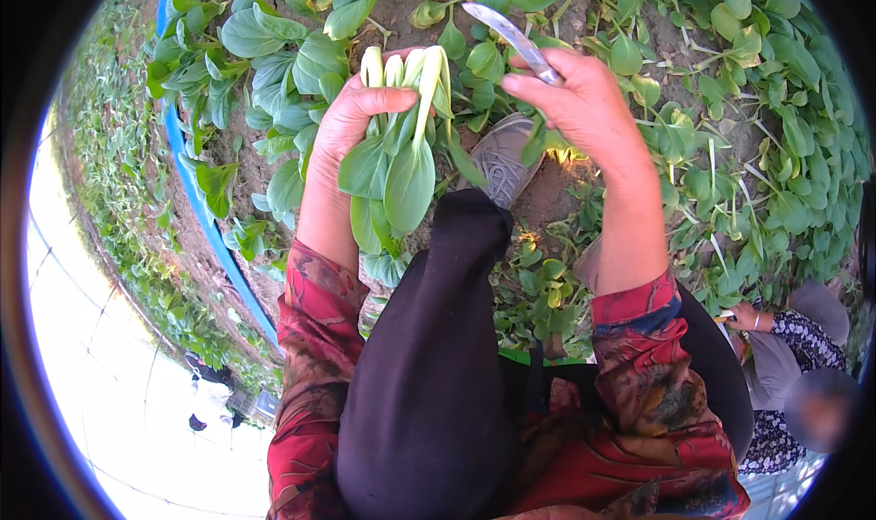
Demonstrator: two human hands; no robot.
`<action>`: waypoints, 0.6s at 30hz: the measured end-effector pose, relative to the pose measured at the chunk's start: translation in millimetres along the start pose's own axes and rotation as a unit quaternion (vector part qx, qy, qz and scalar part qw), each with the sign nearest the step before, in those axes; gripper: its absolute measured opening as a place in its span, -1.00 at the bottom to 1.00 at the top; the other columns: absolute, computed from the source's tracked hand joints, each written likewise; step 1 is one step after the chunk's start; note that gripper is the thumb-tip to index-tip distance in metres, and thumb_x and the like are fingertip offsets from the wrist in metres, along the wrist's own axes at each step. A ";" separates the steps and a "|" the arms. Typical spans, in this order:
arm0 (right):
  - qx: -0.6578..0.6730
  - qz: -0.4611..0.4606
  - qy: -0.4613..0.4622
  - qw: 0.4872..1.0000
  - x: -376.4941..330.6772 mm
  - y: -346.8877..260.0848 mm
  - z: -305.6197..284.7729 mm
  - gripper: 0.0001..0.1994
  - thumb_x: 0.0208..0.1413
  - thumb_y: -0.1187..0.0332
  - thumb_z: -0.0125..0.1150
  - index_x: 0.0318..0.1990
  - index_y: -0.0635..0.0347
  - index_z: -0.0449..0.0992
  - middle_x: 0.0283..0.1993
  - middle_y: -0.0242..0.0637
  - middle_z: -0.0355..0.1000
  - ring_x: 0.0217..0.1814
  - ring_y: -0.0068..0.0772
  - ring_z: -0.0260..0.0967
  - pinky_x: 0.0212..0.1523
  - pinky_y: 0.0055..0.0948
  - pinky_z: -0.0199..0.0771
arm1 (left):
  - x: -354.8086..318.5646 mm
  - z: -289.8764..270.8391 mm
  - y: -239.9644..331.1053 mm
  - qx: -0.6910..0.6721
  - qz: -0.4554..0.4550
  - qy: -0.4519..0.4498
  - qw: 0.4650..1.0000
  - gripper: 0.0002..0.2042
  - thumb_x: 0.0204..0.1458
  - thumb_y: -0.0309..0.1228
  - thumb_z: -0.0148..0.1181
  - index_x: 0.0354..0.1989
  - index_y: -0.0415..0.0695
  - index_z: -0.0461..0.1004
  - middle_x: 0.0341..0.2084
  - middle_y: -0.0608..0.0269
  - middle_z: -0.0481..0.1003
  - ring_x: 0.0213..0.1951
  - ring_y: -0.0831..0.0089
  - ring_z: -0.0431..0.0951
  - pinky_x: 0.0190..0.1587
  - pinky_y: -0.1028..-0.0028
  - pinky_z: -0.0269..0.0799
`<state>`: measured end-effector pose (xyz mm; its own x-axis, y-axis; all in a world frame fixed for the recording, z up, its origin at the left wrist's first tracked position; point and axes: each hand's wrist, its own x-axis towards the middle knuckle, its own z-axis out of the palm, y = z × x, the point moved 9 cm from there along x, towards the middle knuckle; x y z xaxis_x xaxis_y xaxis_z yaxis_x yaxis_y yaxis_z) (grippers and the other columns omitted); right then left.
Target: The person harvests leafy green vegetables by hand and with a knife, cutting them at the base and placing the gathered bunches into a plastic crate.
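A: What is the left hand [351,117] doing?

B: It is closed around a bunch of leafy greens [409,178], thumb pressed across the pale stems. The cut ends point up and the broad leaves hang down beside the forearm

A: And the right hand [579,96]?

B: Its fingers are curled round a small knife [511,38], with the curved blade slanting up and to the left, near the greens but apart from them

A: Any marking on the blade?

B: I can't tell from this view

A: What about the ground?

B: Brown soil [388,29] with green plants [794,164] growing thickly to the right. A grey shoe [505,164] stands between the two hands, and a blue strip [212,228] runs along the left

A: Anyone else?

B: Another person in a patterned sleeve [808,338] is at the lower right, and pale mesh [91,365] shows at the lower left
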<state>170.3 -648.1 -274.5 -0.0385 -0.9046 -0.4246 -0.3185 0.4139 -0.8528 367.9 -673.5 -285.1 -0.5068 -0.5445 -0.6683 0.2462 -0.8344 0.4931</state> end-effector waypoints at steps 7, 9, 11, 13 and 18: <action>0.335 0.103 -0.030 0.936 -0.8 -1.1 35.4 -0.78 -0.07 0.29 0.37 -0.38 0.19 0.48 -0.58 -0.53 0.35 -0.69 -0.76 0.14 -0.71 -0.70 0.08 | 12.9 11.9 -35.6 -0.030 -0.032 -0.048 0.998 -0.51 -0.15 -0.53 0.31 0.04 -0.24 0.36 -0.20 0.21 0.51 -0.22 0.41 0.54 -0.11 0.45 0.47; 0.356 0.130 -0.028 0.925 -3.2 4.4 29.8 -0.80 -0.08 0.33 0.37 -0.38 0.20 0.47 -0.59 -0.52 0.34 -0.70 -0.76 0.16 -0.73 -0.70 0.07 | 13.6 7.6 -35.2 -0.048 -0.022 0.006 0.999 -0.53 -0.13 -0.49 0.31 0.02 -0.24 0.37 -0.21 0.21 0.51 -0.22 0.41 0.54 -0.11 0.44 0.47; 0.389 0.144 -0.020 0.910 -6.9 12.1 25.7 -0.81 -0.09 0.35 0.37 -0.39 0.20 0.47 -0.60 -0.52 0.34 -0.70 -0.75 0.17 -0.74 -0.71 0.06 | 15.3 12.4 -36.0 -0.042 -0.038 0.013 0.998 -0.50 -0.14 -0.46 0.34 0.03 -0.24 0.35 -0.22 0.22 0.50 -0.21 0.41 0.53 -0.09 0.43 0.46; 0.381 0.139 -0.009 0.914 -7.2 14.2 30.6 -0.79 -0.08 0.34 0.38 -0.37 0.22 0.47 -0.59 -0.50 0.35 -0.70 -0.75 0.19 -0.74 -0.72 0.09 | 20.8 20.1 -31.8 0.028 0.004 0.007 1.000 -0.46 -0.16 -0.45 0.37 0.05 -0.25 0.33 -0.21 0.22 0.50 -0.20 0.42 0.52 -0.08 0.44 0.45; 0.341 0.119 -0.014 0.932 -4.4 7.2 52.2 -0.77 -0.04 0.31 0.36 -0.31 0.21 0.47 -0.58 -0.50 0.36 -0.70 -0.75 0.19 -0.73 -0.73 0.12 | 18.6 24.6 -27.0 0.136 -0.001 -0.004 0.991 -0.42 -0.23 -0.62 0.34 0.08 -0.25 0.32 -0.20 0.18 0.49 -0.21 0.42 0.53 -0.14 0.42 0.50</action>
<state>217.6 -635.8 -294.6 -0.0041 -0.7795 -0.6264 0.3726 0.5801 -0.7243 331.5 -659.0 -297.1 -0.5136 -0.5407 -0.6662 0.0140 -0.7817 0.6235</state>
